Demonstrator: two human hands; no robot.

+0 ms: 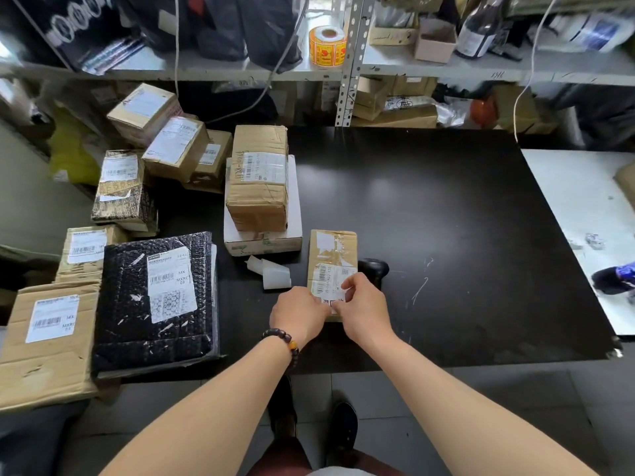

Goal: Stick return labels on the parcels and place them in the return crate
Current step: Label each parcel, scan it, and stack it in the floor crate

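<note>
The small parcel (331, 266) lies flat on the black desk (464, 235), just at 12 o'clock from both hands. It is a thin brown cardboard box with old tape and a barcode sticker on top. It looks light and stiff, so one hand could lift it. The cardboard is creased, so it may bend if it is squeezed hard in the middle. I think the best place to hold it is by its two long sides.

The left hand (298, 316) and the right hand (364, 312) meet at the near end of the parcel. Their fingers (350, 281) are pinched close on a small white return label (332, 300). The label is thin, soft paper. It can curl or wrinkle, and its sticky side can grab on the wrong spot. It looks like it is being pressed down onto the box, but I cannot tell how much of it is stuck yet.

At 9 o'clock from the parcel lie curled bits of white backing paper (273, 273). At 3 o'clock, touching the parcel, is a black scanner (374, 269). At 10 o'clock sits a brown box (259, 187) on a white box (263, 240). More parcels are piled farther at 9 o'clock, with a black bubble mailer (154, 304) among them.

I cannot see a return crate.
</note>
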